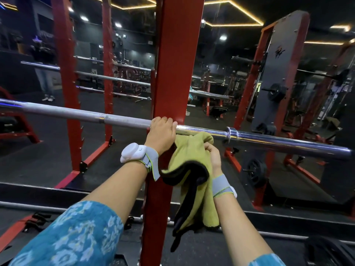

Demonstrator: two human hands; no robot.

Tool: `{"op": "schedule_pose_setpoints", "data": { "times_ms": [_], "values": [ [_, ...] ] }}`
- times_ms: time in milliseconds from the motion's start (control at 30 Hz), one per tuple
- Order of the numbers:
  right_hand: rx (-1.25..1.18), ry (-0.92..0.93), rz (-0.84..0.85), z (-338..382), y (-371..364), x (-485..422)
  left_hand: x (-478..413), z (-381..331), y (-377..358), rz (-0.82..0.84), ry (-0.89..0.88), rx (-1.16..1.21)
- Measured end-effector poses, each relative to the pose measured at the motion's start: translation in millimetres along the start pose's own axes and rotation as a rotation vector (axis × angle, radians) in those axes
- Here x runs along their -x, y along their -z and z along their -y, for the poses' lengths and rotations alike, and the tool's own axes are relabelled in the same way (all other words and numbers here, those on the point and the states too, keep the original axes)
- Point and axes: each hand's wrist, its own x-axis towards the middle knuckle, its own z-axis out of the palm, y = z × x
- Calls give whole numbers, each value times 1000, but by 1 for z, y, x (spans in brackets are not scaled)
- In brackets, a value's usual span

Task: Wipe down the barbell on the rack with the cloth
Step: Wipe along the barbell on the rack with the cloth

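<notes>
A long silver barbell (80,114) lies across the red rack, running from the left edge to the right, with a chrome sleeve (288,140) on the right. My left hand (162,131) grips the bar from above, right in front of the red upright. My right hand (213,154) holds a yellow-green cloth (190,156) with a black edge, bunched up against the underside of the bar just right of my left hand. The rest of the cloth hangs down in front of the post.
A red rack upright (176,64) stands straight ahead, behind my hands. A mirror beyond reflects more red racks, bars and a standing person (44,60). A plate storage frame (276,73) with black plates stands at the right. Black rubber floor lies below.
</notes>
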Motion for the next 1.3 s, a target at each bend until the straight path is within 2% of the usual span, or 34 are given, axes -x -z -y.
{"op": "schedule_pose_setpoints", "data": {
  "times_ms": [100,200,267,400,500,567,600,667,733,767,833,900,1000,1100,1167,1300],
  "values": [
    [-15,18,69,10,1,15,0,-2,1,50,25,4],
    [106,39,15,12,6,11,0,-5,6,43,58,41],
    [202,125,-37,14,5,9,2,-7,10,9,98,83],
    [370,547,-179,38,1,10,3,-8,10,-81,85,88],
    [603,891,-241,57,-16,11,1,-7,8,-118,70,54],
    [861,1048,-252,55,-21,-1,2,-6,10,-116,60,40],
    [1028,1045,-245,49,-21,-11,3,-7,9,-111,53,35],
    [1409,906,-278,31,-13,-30,2,-6,11,-54,40,68],
    [1650,836,-366,14,-5,-41,1,-8,18,56,48,88],
    [1684,843,-377,9,-4,-42,1,-11,23,140,69,65],
    [1698,901,-380,6,-10,-42,-6,-8,27,200,101,-2],
    [1725,984,-339,4,-18,-43,-6,-9,39,173,52,30],
    [1802,992,-184,-7,-31,-45,-5,-2,60,74,8,41],
    [1848,1049,-123,-17,-48,-45,-11,21,78,121,196,68],
    [1879,1089,-129,-23,-57,-45,-3,54,71,60,312,31],
    [1998,1162,-44,-22,-70,-48,16,99,67,-17,266,-9]
  ]
}}
